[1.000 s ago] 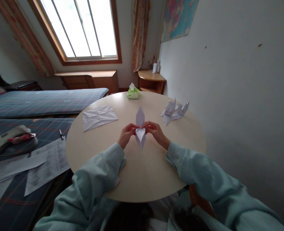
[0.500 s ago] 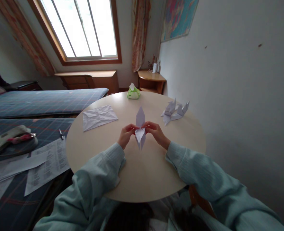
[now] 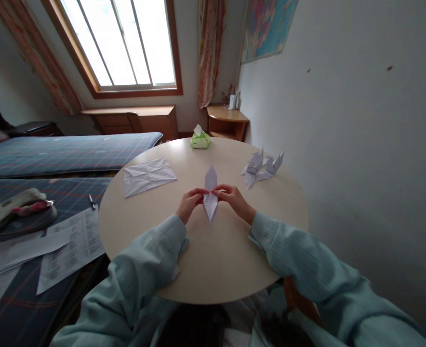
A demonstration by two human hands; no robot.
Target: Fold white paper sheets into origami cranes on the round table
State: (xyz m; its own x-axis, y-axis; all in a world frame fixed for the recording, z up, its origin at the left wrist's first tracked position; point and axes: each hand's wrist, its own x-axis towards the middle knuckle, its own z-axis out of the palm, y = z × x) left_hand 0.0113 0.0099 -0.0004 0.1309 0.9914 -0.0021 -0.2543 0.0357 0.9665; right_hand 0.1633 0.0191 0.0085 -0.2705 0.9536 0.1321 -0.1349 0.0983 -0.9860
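Between my two hands is a piece of folded white origami paper [image 3: 210, 206], long and narrow with pointed ends. My left hand [image 3: 191, 201] pinches its left edge near the middle, fingers closed. From the other side my right hand [image 3: 233, 196] pinches it at about the same height, its fingertips close to the left ones. One point of the paper reaches away from me, the other toward me. Both hands are over the round table [image 3: 220, 265]. Parts of the fingers behind the paper are hidden.
A creased white sheet [image 3: 150, 175] lies at the table's left. Folded paper figures [image 3: 261, 167] stand at the right, near the wall. A green tissue pack [image 3: 200, 139] sits at the far edge. Left of the table, printed sheets [image 3: 72, 246] and a pen [image 3: 92, 202] rest on a plaid bed.
The paper's near flap, split into separate points before, now looks like one flat point. Its far tip sits slightly lower. Both hands stay almost in place.
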